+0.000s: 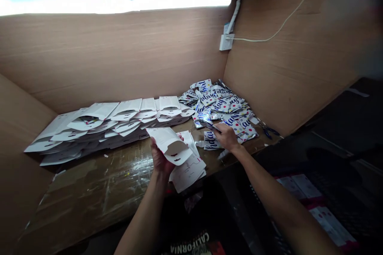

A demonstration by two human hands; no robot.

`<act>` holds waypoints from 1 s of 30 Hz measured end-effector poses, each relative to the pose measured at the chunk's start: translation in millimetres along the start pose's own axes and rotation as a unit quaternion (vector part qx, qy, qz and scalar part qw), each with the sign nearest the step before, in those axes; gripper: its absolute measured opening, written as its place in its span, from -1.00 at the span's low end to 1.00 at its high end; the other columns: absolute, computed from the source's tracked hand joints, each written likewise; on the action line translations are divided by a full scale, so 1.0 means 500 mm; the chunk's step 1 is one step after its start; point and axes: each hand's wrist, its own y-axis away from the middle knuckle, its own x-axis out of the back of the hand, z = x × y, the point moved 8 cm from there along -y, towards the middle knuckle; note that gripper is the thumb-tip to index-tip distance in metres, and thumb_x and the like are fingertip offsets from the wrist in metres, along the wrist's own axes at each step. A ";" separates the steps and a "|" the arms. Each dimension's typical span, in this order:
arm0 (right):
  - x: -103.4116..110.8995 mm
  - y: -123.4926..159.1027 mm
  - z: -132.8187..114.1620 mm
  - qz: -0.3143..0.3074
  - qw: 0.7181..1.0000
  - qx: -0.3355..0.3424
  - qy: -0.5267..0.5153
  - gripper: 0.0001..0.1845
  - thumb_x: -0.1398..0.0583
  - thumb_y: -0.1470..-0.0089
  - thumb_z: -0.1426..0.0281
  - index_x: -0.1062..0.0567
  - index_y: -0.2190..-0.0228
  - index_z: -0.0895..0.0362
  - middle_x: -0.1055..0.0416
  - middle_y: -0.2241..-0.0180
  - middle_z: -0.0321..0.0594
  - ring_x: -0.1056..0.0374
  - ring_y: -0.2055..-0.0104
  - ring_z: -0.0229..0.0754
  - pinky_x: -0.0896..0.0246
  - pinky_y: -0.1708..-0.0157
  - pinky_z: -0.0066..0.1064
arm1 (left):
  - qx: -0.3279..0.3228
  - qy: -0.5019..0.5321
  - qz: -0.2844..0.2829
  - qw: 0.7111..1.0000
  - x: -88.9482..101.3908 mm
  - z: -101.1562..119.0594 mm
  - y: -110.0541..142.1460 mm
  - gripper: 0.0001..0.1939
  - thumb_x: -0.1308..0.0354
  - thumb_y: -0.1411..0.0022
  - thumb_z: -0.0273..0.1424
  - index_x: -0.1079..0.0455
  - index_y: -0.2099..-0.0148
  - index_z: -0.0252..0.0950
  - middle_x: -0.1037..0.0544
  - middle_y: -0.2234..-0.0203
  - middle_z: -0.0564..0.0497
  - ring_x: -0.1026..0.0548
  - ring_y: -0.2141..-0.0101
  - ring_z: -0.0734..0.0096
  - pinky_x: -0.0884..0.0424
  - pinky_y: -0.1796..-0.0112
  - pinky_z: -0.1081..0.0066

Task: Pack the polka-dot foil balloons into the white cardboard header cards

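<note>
- On the cardboard-lined bench (89,191), at far left, a long overlapping row of white card sleeves (101,117) lies with flaps showing, the largest ordered group in view.
- Next along, the left hand (160,157) cradles one white die-cut card (169,145), fingers curled behind it, thumb hidden, grip closed around the card's lower edge.
- Just beyond that hand, a small loose stack of white cards (188,175) sits partly under the held card.
- The right hand (227,136) has its fingers pressed together over a silver foil packet (208,124); any pinch by the thumb is hidden.
- Further right, a loose heap of printed foil packets (221,105) remains unsorted against the cardboard wall (287,67).
- Lower right, white-and-red cartons (314,207) lie on a dark surface.
</note>
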 end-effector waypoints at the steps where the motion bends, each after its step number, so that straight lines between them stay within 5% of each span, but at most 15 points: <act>1: 0.006 0.013 -0.030 -0.003 1.000 0.016 0.004 -0.85 -0.22 -0.27 0.32 -0.62 0.24 0.05 -0.58 0.23 -0.09 -0.45 0.09 0.08 -0.31 -0.03 -0.10 | -0.002 0.007 0.005 1.000 0.000 0.004 -0.012 -0.09 -0.20 -0.12 0.36 -0.46 -0.22 -0.26 -0.68 0.11 -0.23 -0.64 0.04 -0.17 -0.54 -0.01 -0.19; 6: -0.023 0.092 -0.238 -0.143 0.962 0.174 0.157 -0.80 -0.16 -0.29 0.48 -0.61 0.20 0.07 -0.52 0.32 -0.17 -0.41 0.26 -0.11 -0.22 0.25 -0.32 | -0.006 0.025 0.000 1.000 -0.025 -0.001 -0.071 -0.16 -0.16 -0.20 0.33 -0.48 -0.19 -0.26 -0.68 0.23 -0.17 -0.65 0.11 -0.10 -0.57 0.03 -0.17; 10: -0.091 0.106 -0.326 -0.187 0.910 0.244 0.278 -0.80 -0.17 -0.24 0.60 -0.52 0.35 0.11 -0.50 0.35 -0.16 -0.37 0.36 -0.15 -0.03 0.44 -0.30 | 0.033 0.007 0.002 0.999 -0.048 -0.040 -0.096 -0.18 -0.16 -0.19 0.32 -0.53 -0.07 -0.35 -0.67 0.21 -0.24 -0.65 0.12 -0.11 -0.60 0.04 -0.14; 18: -0.176 0.096 -0.301 -0.134 0.912 0.302 0.242 -0.70 -0.07 -0.42 0.49 -0.57 0.00 0.13 -0.54 0.36 -0.15 -0.44 0.34 -0.13 -0.19 0.39 -0.31 | 0.061 0.024 0.005 0.998 -0.045 -0.064 -0.096 -0.16 -0.13 -0.20 0.30 -0.50 -0.13 -0.35 -0.67 0.14 -0.25 -0.64 0.05 -0.15 -0.59 0.02 -0.11; 23: -0.174 0.099 -0.288 -0.108 0.957 0.217 0.159 -0.51 -0.18 -0.40 0.24 -0.41 -0.26 0.15 -0.56 -0.02 0.08 -0.48 -0.03 0.10 -0.37 -0.02 -0.13 | 0.050 0.066 0.021 0.996 -0.031 -0.047 -0.087 -0.15 -0.17 -0.19 0.29 -0.47 -0.18 -0.34 -0.67 0.17 -0.26 -0.65 0.09 -0.13 -0.57 0.01 -0.09; 26: -0.198 0.121 -0.304 -0.143 0.955 0.227 0.126 -0.36 -0.21 -0.35 0.09 -0.37 -0.28 0.21 -0.50 -0.12 0.17 -0.40 -0.16 0.24 -0.31 -0.17 0.06 | 0.063 0.077 0.022 0.995 -0.039 -0.039 -0.074 -0.16 -0.14 -0.19 0.30 -0.50 -0.13 -0.34 -0.67 0.19 -0.24 -0.64 0.11 -0.10 -0.53 -0.02 -0.10; 28: -0.211 0.107 -0.301 -0.135 0.957 0.221 0.133 -0.51 -0.11 -0.40 0.20 -0.46 -0.19 0.22 -0.55 0.01 0.16 -0.42 -0.08 0.23 -0.32 -0.12 0.08 | 0.061 0.044 0.002 0.997 -0.050 -0.028 -0.068 -0.15 -0.14 -0.18 0.32 -0.50 -0.14 -0.33 -0.65 0.09 -0.25 -0.60 0.02 -0.13 -0.49 -0.07 -0.09; 30: -0.214 0.057 -0.290 -0.083 0.966 0.207 0.131 -0.56 0.00 -0.41 0.39 -0.49 -0.16 0.21 -0.54 0.06 0.13 -0.42 -0.04 0.17 -0.32 -0.12 0.04 | -0.010 -0.056 0.000 0.998 -0.042 0.007 -0.064 -0.20 -0.18 -0.20 0.27 -0.46 -0.21 -0.24 -0.58 -0.08 -0.23 -0.50 -0.15 -0.15 -0.43 -0.14 -0.04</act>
